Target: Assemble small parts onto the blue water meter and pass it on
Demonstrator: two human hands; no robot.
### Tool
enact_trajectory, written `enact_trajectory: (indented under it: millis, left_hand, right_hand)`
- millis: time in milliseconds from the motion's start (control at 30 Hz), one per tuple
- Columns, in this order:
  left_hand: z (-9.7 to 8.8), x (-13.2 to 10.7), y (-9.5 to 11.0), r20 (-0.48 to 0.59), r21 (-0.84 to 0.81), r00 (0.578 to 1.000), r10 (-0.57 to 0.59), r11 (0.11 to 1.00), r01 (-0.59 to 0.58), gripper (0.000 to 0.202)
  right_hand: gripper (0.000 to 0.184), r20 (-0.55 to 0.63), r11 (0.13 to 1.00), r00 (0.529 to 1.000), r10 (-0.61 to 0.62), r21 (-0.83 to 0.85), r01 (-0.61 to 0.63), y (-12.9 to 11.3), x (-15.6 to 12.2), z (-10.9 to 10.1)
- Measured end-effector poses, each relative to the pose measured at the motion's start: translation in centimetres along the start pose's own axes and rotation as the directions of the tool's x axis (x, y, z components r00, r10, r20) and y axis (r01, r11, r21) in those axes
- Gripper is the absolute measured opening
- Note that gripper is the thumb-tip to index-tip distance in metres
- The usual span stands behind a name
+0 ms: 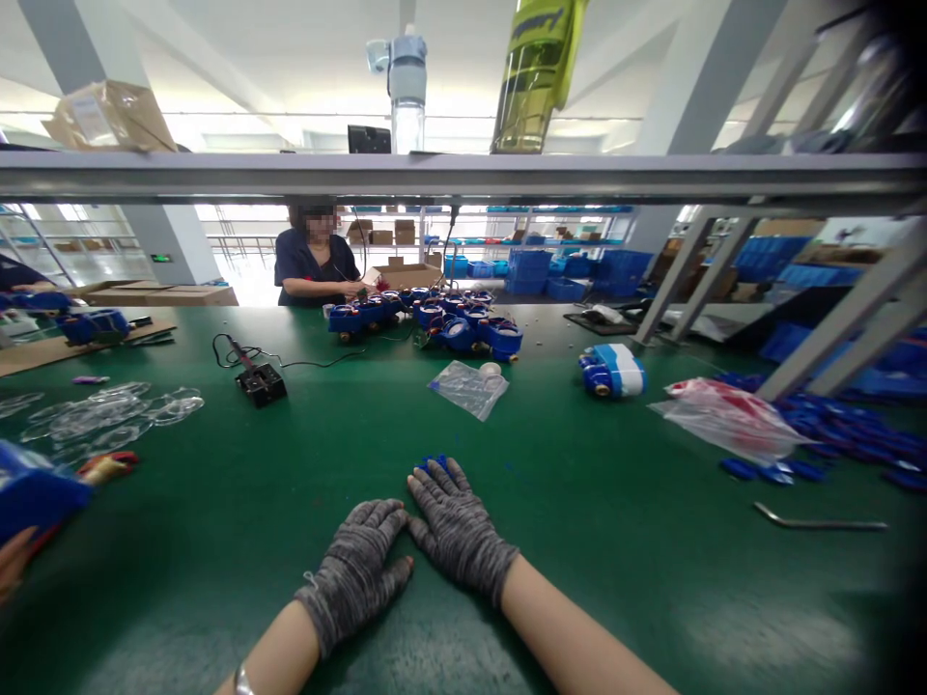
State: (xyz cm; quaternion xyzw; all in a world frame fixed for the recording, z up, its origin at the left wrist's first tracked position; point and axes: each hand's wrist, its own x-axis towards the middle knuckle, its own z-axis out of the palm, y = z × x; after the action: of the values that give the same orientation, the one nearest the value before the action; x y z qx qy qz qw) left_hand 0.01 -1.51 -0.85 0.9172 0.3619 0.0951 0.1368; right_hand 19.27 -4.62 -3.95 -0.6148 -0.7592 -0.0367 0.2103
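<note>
My right hand (463, 529), in a grey glove with bare fingertips, lies flat on the green table (304, 454). Its fingers stretch forward and touch a small cluster of blue bits (433, 465), partly covered by the fingertips and too small to name. Close beside it rests my left hand (356, 569), gloved alike, palm down with the thumb apart from the fingers. Its fingertips come near my right thumb, and I see nothing held in it. A clear plastic bag (474, 389) lies beyond both hands.
Blue round-faced units (456, 323) cluster at the back, near a seated person (319, 256). Left are a black soldering-iron-like tool stand (262, 384), clear rings (108, 415) and another person's hand (15, 565). Right are a blue-white unit (614, 371), red-filled bag (728, 415) and bent metal rod (818, 524).
</note>
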Motion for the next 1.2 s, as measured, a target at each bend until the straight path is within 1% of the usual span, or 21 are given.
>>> enact_trajectory:
  millis: [167, 333, 567, 767, 867, 1067, 1200]
  left_hand:
    - [-0.1, 0.0, -0.1, 0.045, 0.015, 0.999, -0.017, 1.000, 0.017, 0.056]
    - [-0.3, 0.0, 0.0, 0.105, 0.036, 0.994, -0.029, 0.999, 0.025, 0.059]
    - [-0.7, 0.0, 0.1, 0.117, 0.030, 0.993, -0.025, 0.999, 0.021, 0.058]
    - [-0.6, 0.1, 0.0, 0.118, 0.028, 0.993, -0.020, 0.999, 0.016, 0.058]
    - [-0.5, -0.1, -0.1, 0.095, 0.019, 0.995, -0.002, 1.000, 0.001, 0.057]
    - [-0.8, -0.2, 0.1, 0.076, 0.018, 0.997, 0.005, 1.000, -0.006, 0.055]
    - [-0.6, 0.0, 0.0, 0.068, 0.027, 0.998, 0.002, 1.000, -0.004, 0.055]
  right_hand:
    - [0.063, 0.085, 0.998, 0.994, 0.067, -0.018, -0.066, 0.1, 0.1, -0.8]
    - [0.064, 0.172, 0.989, 0.974, 0.149, -0.050, -0.142, 1.0, 0.1, -1.6]
    - [0.068, 0.190, 0.969, 0.951, 0.246, -0.069, -0.236, 2.5, 0.3, -1.4]
    - [0.067, 0.234, 0.951, 0.922, 0.308, -0.101, -0.292, 2.6, 0.6, -2.2]
    - [0.068, 0.227, 0.941, 0.913, 0.338, -0.116, -0.319, 2.8, 0.7, -2.4]
    - [0.064, 0.152, 0.909, 0.899, 0.410, -0.144, -0.390, 4.0, 0.5, -2.1]
    - [0.066, 0.153, 0.919, 0.908, 0.390, -0.124, -0.374, 4.3, 0.5, -1.8]
